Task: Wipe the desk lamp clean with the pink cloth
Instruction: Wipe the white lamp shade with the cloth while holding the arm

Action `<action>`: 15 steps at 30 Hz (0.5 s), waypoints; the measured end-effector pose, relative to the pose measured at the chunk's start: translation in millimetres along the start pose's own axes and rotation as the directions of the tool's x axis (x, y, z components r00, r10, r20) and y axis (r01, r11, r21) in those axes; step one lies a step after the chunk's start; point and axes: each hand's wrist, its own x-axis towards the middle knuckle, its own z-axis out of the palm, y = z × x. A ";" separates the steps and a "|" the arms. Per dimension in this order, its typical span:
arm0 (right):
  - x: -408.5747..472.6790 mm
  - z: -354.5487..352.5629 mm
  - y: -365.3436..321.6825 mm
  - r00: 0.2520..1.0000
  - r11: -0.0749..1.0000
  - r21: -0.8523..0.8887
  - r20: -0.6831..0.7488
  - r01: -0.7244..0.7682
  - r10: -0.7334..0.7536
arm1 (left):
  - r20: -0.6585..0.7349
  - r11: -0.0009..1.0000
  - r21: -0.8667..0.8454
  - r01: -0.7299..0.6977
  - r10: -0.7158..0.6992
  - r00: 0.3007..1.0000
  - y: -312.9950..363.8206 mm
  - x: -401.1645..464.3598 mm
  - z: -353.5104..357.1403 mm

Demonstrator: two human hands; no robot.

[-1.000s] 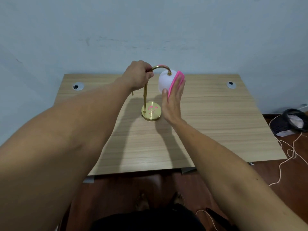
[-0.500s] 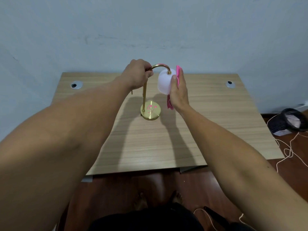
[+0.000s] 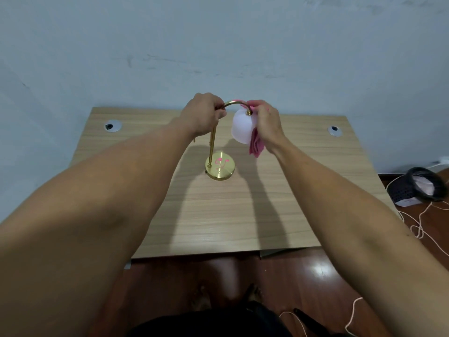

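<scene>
The desk lamp stands in the middle of the wooden desk (image 3: 218, 215): a round brass base (image 3: 220, 168), a thin brass stem curving over at the top, and a white shade (image 3: 243, 128) hanging from the curve. My left hand (image 3: 202, 113) is closed around the top of the stem at the left of the arch. My right hand (image 3: 267, 122) holds the pink cloth (image 3: 256, 145) against the right side and top of the shade; a fold of cloth hangs below my palm.
Two round cable grommets sit in the desk's back corners (image 3: 112, 125) (image 3: 334, 130). The wall rises right behind the desk. On the floor at the right lie a dark basket (image 3: 418, 187) and loose white cord (image 3: 422, 222). My feet show below the front edge.
My right hand has slid with the cloth from the lower front of the shade up to its top by the brass arch. My left hand keeps its hold on the stem.
</scene>
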 end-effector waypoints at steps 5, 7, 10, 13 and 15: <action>11.5 -7.0 -18.7 0.983 0.995 0.045 0.168 -0.088 0.079 | -0.012 1.000 0.005 0.017 -0.017 1.000 0.6 0.0 1.5; 12.8 -8.4 -16.4 0.980 0.995 0.034 0.180 -0.091 0.084 | -0.020 1.000 0.000 0.026 -0.026 0.999 0.6 0.2 2.3; 13.3 -6.6 -9.5 0.984 0.992 0.061 0.148 -0.106 0.096 | -0.030 0.999 -0.010 0.034 -0.034 0.999 0.4 -0.4 4.1; 13.6 -3.9 -6.6 0.983 0.984 0.114 0.134 -0.138 0.123 | -0.042 0.999 -0.015 0.045 -0.045 0.998 1.4 -1.8 5.1; 14.4 -2.8 -8.5 0.983 0.986 0.083 0.127 -0.143 0.132 | -0.042 0.999 -0.013 0.050 -0.051 0.998 1.6 -1.3 5.6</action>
